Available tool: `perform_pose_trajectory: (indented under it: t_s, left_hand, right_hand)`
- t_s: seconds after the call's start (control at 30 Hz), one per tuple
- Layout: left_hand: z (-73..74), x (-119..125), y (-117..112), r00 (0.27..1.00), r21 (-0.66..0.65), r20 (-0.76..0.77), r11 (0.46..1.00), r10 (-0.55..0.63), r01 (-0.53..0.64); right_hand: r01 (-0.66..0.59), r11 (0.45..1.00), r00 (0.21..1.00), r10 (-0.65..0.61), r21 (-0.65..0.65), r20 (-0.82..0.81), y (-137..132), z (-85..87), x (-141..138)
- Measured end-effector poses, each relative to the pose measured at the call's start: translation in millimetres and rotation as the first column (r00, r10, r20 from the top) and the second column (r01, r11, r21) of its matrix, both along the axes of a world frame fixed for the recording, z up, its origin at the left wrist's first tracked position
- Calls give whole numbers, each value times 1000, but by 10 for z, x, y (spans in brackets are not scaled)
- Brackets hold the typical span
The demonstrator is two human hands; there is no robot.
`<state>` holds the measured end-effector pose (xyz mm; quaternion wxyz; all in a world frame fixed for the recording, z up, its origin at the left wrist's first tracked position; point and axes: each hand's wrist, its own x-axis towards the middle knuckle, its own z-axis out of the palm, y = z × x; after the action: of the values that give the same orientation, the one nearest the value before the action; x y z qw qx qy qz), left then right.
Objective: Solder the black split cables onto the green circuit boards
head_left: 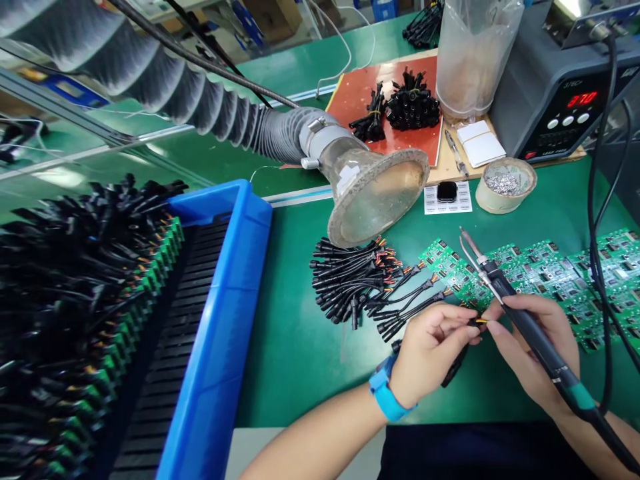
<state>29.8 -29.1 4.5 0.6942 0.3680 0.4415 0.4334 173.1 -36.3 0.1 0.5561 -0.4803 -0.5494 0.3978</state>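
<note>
My left hand [425,350], with a blue wristband, pinches a short black cable [454,368] near its end, where yellow and red wires stick out. In my right hand [543,353] lies a soldering iron [525,330] with its tip pointing up and away. The thumb and fingertips of that hand also meet at the cable's coloured wires. Just beyond my hands are green circuit boards [533,267] in joined panels. Several black cables [413,297] lie with their wire ends at the left board edge. A heap of similar cables [345,280] is beside them.
A blue bin [215,313] at left holds rows of boards with cables. A fume extractor hood [377,193] hangs over the green bench. Behind are a soldering station [565,100], a tape roll [505,187] holding metal shavings, and bundled cables [413,103] on a red mat.
</note>
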Motion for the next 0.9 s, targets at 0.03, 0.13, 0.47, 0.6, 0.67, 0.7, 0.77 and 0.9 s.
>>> perform_pose_trajectory:
  t_s: [0.03, 0.13, 0.47, 0.6, 0.67, 0.7, 0.77, 0.9]
  left_hand:
    - [5, -6, -2, 995, 88, -102, 996, 15, -6]
    - [17, -28, 11, 942, 306, -325, 952, 85, 19]
    - [-26, -24, 11, 980, -3, -197, 999, -35, 35]
    - [0, -24, 29, 992, -147, -108, 988, -70, 54]
    - [20, -31, 54, 996, -186, -72, 982, -59, 45]
    - [30, -36, 68, 998, -201, -46, 979, -46, 36]
    - [49, -48, 93, 1000, -226, 10, 974, -15, 17]
    - [64, -56, 109, 998, -251, 64, 968, 6, 10]
  right_hand:
    - [3, 1000, 1000, -3, -20, -10, -6, -7, 6]
    - [30, 995, 999, -32, -91, -16, -28, -33, 26]
    - [-15, 999, 997, 13, 29, 81, 26, 14, 51]
    - [-82, 992, 986, 67, 93, 154, 80, 45, 52]
    - [-94, 991, 983, 77, 95, 169, 81, 40, 68]
    - [-84, 992, 983, 68, 91, 170, 75, 35, 79]
    - [-29, 998, 987, 20, 54, 159, 60, 30, 100]
    - [39, 997, 984, -27, -61, 175, 48, 37, 103]
